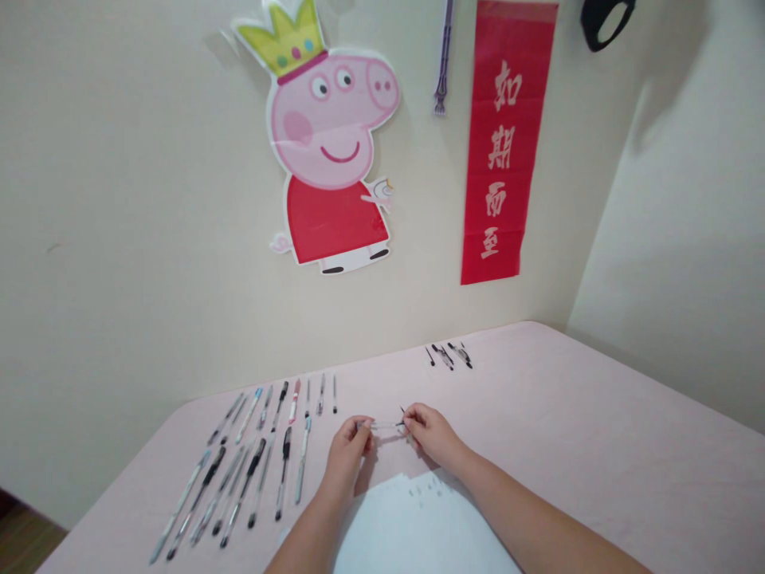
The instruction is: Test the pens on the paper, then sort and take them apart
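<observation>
Where both forearms come up from the near edge and meet over the pink surface point(598, 414), item one: a clear pen barrel point(386, 425), held level between the two hands, just above the surface and just beyond a white sheet of paper point(418, 526). Left hand point(350, 446): wrist bent inward, fingers curled, thumb and fingertips closed on the barrel's left end. Right hand point(435, 434): knuckles up, fingers pinched together on the barrel's right end. A thin dark tip point(402, 413) sticks up beside those fingers; whether it belongs to the barrel I cannot tell. Item two: two loose rows of pens point(256, 462), lying side by side on the surface to the left of the left hand, apart from it. Item three: a small cluster of dark pen parts point(449, 355), farther back near the wall. On the wall: a pink pig cutout point(328, 143) with a crown, and a red banner point(505, 143) with pale characters.
</observation>
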